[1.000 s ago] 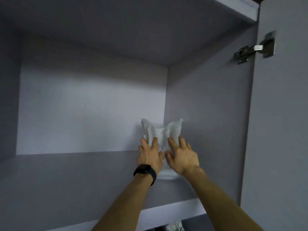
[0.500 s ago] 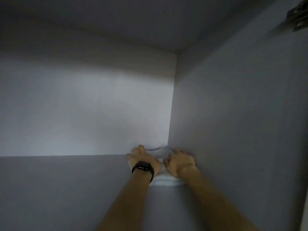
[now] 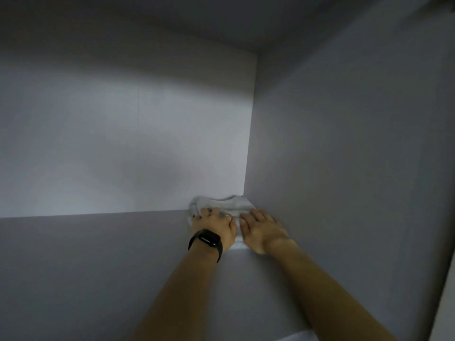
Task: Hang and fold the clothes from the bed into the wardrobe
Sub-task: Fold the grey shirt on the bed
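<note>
A folded white garment (image 3: 222, 204) lies flat on the grey wardrobe shelf (image 3: 98, 267), pushed into the back right corner. My left hand (image 3: 214, 226), with a black watch on the wrist and a ring on one finger, presses on its left half with fingers spread. My right hand (image 3: 262, 228) rests flat on its right half, close to the side wall. Both hands cover most of the garment; only its far edge and a strip of the near edge show.
The wardrobe's back panel (image 3: 123, 143) stands just behind the garment and the right side wall (image 3: 344, 168) runs beside my right arm. The shelf above (image 3: 197, 20) forms a low ceiling. The shelf stretches away to the left.
The garment, held partly upright a second ago, has been laid down and pushed back into the corner. The view has moved closer into the wardrobe; the door hinge has left the frame.
</note>
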{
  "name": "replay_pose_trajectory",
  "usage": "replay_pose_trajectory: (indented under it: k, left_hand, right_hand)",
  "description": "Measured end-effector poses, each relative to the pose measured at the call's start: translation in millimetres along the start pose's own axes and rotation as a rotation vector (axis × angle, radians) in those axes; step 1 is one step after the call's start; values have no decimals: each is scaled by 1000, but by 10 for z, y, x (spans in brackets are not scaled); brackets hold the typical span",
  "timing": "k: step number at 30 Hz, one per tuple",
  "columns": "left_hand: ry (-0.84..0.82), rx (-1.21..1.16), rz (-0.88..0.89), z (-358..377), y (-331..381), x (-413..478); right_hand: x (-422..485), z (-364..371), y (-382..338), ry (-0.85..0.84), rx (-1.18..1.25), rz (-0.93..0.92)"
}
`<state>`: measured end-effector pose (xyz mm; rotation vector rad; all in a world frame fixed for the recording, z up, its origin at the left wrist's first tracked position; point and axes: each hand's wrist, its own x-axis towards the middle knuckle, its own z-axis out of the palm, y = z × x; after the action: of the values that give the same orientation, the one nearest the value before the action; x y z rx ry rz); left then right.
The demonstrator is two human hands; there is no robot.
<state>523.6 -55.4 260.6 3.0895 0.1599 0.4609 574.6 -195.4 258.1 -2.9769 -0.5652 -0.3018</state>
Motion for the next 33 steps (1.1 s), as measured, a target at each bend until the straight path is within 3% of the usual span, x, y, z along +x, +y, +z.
replay_pose_trajectory:
  k: [7, 10, 16, 23, 29, 33]
  left_hand:
    - [2, -102, -24, 154, -32, 146]
    - [6, -22, -5, 55, -46, 146]
    - [69, 6, 85, -137, -126, -143]
    - [220, -62, 359, -400, 77, -1050]
    - [452, -432, 682, -406, 638, -2231]
    - [381, -624, 936, -78, 1291, -3189]
  right_hand:
    - [201, 137, 55, 13, 66, 15]
    - [208, 64, 11, 25, 72, 20]
    - [-327, -203, -23, 140, 161, 65]
    - [-1919, -329, -44, 501, 318, 154]
    - [-3762, -141, -88, 692, 183, 301]
    - [-5189, 86, -82, 763, 91, 552]
